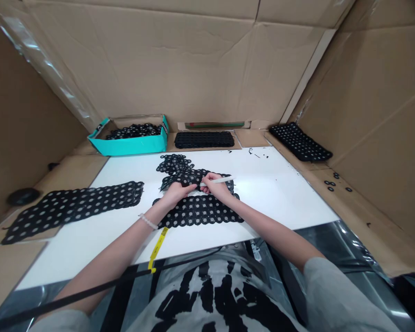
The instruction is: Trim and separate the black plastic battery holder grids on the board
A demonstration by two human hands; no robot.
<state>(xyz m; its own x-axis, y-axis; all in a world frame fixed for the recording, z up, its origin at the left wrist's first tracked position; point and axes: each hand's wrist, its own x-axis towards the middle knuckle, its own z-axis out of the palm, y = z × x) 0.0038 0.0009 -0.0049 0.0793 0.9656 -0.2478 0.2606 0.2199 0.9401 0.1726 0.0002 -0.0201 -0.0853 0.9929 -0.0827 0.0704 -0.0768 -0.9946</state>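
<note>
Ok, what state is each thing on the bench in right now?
Left hand, resting on the black lace strip.
Right hand, gripping a white pen-like stick.
White pen-like stick, held level above the lace.
Black lace strip, bunched under both hands.
Teal box, open, lace piled inside.
Back lace stack, lying flat.
Right lace stack, lying flat, angled.
Left lace length, spread out flat.
Loose black rings, scattered on cardboard.

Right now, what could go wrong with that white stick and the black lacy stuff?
The white pen in the right hand could slip and leave a mark in the wrong spot on the black lace. The lace might shift under the left hand. The yellow tag hanging over the white board could catch on something.
</note>
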